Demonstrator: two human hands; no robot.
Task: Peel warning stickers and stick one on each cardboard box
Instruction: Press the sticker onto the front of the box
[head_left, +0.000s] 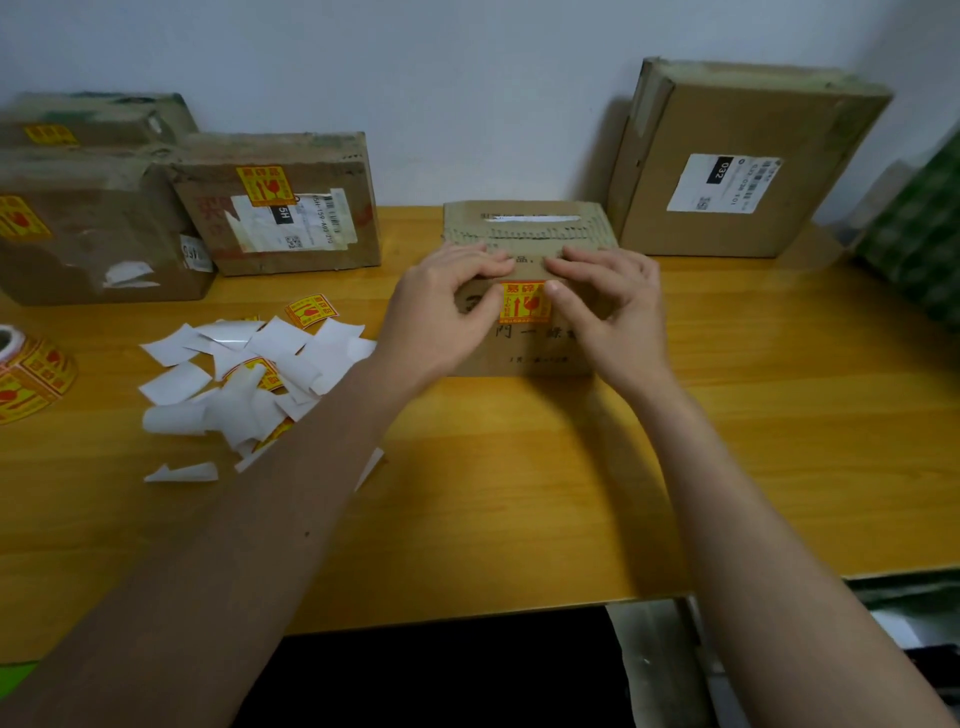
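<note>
A small cardboard box stands in the middle of the wooden table. A yellow and red warning sticker lies on its front face. My left hand and my right hand rest on the box on either side of the sticker, thumbs pressing its edges, fingers curled over the box's upper edge. A roll of the same stickers sits at the far left. A loose sticker lies on the table near the paper scraps.
Three cardboard boxes with warning stickers stand at the back left. A larger box with a white label leans on the wall at the back right. White backing scraps litter the table's left side. Something green fills the right edge.
</note>
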